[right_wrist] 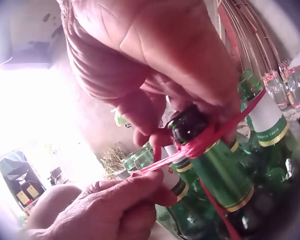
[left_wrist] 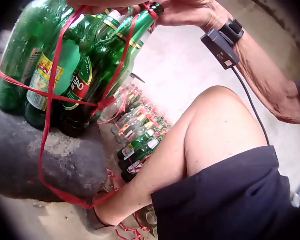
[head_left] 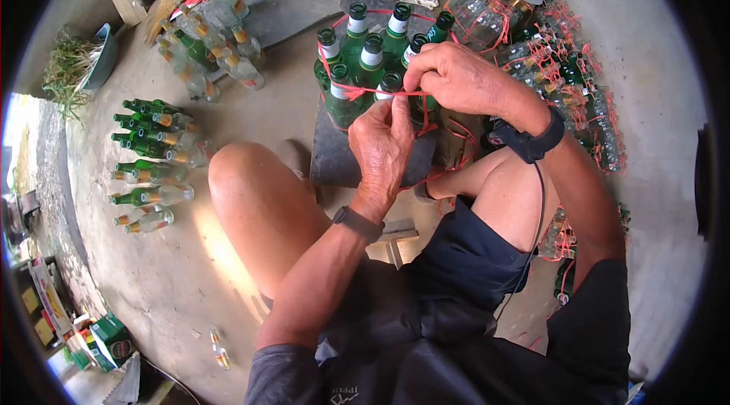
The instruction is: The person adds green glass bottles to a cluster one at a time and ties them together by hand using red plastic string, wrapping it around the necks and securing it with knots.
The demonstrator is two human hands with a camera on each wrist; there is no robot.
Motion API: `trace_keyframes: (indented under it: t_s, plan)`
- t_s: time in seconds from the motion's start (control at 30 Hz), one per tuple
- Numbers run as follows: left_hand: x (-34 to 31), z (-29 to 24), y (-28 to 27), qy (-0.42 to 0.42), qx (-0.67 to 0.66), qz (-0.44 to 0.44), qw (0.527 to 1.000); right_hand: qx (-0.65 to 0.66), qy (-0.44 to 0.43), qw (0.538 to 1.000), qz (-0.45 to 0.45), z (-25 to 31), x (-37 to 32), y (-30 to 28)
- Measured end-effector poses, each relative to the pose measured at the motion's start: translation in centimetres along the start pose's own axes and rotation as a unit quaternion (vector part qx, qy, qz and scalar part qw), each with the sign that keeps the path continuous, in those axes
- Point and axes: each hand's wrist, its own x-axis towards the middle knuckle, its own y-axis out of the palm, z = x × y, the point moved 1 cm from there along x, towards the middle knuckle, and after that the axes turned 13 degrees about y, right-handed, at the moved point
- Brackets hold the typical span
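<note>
A cluster of green glass bottles (head_left: 370, 63) stands upright on a dark block (head_left: 334, 158) between the person's legs. Red plastic string (left_wrist: 51, 95) runs round the bottles' sides and around their necks. The left hand (head_left: 382, 139) pinches the string between thumb and forefinger, just in front of the nearest necks. Close beside it, the right hand (head_left: 465, 78) grips the string with curled fingers over the right-hand necks. In the right wrist view, a red string knot (right_wrist: 194, 147) sits against a dark bottle mouth (right_wrist: 188, 125), with the string stretched from there to the left hand.
Loose bottles stand on the floor at left, a green group (head_left: 156, 131) and a mostly clear group (head_left: 220, 44). String-tied bottle bundles (head_left: 563, 63) line the right side. A single bottle (head_left: 219, 349) is at lower left. Loose red string (left_wrist: 132, 232) trails near the foot.
</note>
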Motion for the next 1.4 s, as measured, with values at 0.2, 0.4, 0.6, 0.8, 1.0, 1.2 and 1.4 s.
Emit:
trace_keyframes:
  t_s: [0.2, 0.4, 0.6, 0.8, 1.0, 1.2, 1.4]
  plan:
    - [-0.1, 0.1, 0.1, -0.007, -0.015, -0.002, 1.000, -0.262, -0.162, 0.947, -0.087, 0.9, -1.2, -0.3]
    - [-0.1, 0.2, 0.2, 0.000, -0.002, 0.004, 1.000, -0.409, -0.236, 0.866, -0.163, 1.0, -1.7, -0.6]
    - [-0.1, -0.5, 0.1, 0.001, -0.014, -0.011, 1.000, -0.505, -0.253, 0.802, -0.194, 1.9, -1.4, -1.4]
    - [-0.1, -0.9, -0.1, -0.006, 0.006, 0.002, 1.000, -0.525, -0.241, 0.800, -0.163, 2.4, -1.2, -1.9]
    - [-0.3, -1.3, 0.1, -0.012, 0.008, 0.025, 1.000, -0.540, -0.271, 0.782, -0.152, 3.3, -0.6, -2.7]
    - [-0.2, -0.9, 0.6, -0.028, 0.000, 0.030, 0.999, -0.512, -0.334, 0.777, -0.152, 3.7, 0.3, -3.6]
    - [-0.4, -0.6, 1.3, -0.029, -0.023, 0.042, 0.998, -0.474, -0.316, 0.814, -0.111, 4.5, 0.6, -4.5]
